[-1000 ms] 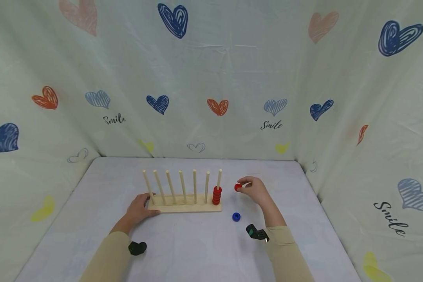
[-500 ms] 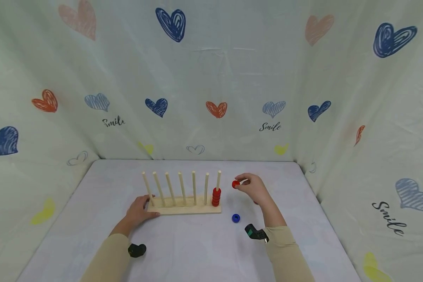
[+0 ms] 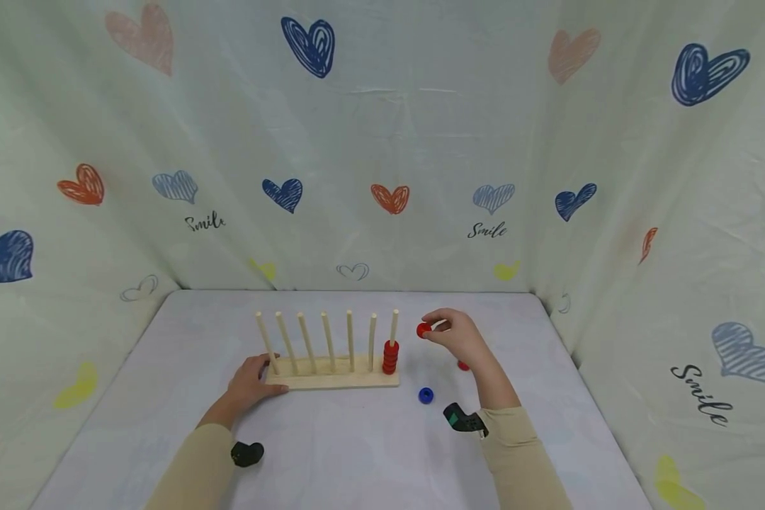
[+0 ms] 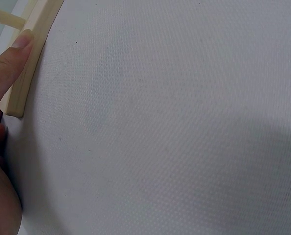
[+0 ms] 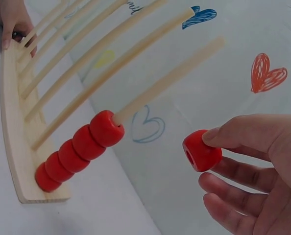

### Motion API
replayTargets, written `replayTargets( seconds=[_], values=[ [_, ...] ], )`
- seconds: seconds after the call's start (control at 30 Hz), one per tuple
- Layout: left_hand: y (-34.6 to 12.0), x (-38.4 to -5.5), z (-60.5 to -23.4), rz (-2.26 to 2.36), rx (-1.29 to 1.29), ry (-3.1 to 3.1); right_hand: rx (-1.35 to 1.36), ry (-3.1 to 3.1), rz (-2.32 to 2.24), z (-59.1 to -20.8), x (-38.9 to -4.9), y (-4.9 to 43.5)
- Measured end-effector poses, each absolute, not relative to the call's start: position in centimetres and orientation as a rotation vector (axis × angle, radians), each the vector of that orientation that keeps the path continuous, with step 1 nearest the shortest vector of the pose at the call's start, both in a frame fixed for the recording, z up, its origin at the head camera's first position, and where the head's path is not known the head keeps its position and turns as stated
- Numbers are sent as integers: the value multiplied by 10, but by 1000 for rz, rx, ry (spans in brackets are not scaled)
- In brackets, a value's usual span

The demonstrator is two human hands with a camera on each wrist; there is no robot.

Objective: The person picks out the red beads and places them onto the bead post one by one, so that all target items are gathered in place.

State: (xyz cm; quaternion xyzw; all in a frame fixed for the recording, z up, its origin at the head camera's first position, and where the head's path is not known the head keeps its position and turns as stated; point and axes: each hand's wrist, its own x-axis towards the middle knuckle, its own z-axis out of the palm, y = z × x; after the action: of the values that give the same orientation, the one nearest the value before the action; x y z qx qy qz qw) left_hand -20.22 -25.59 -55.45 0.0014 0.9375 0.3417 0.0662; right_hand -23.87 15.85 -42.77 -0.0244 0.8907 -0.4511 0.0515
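A wooden peg rack with a row of upright pegs stands on the table. At its left end my left hand grips the base; in the left wrist view the thumb lies against the base's edge. On the rightmost peg sits a stack of several red beads. My right hand pinches a loose red bead between thumb and fingers, to the right of that peg and apart from it. The bead's hole faces the peg side in the right wrist view.
A blue bead lies on the white table, in front of the right hand. Another red bead lies beside the right wrist, partly covered by it. A curtain printed with hearts surrounds the table.
My right hand has shifted slightly left and up with its red bead, toward the rightmost peg. The red bead beside the right wrist has come into view. My left hand stays on the rack.
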Motion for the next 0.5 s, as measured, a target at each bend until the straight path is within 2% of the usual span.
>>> replayTargets(
  seconds=[0.5],
  values=[
    [-256, -202, -555, 1036, -8, 2821, -211, 2720, -1412, -398, -230, 151]
  ],
)
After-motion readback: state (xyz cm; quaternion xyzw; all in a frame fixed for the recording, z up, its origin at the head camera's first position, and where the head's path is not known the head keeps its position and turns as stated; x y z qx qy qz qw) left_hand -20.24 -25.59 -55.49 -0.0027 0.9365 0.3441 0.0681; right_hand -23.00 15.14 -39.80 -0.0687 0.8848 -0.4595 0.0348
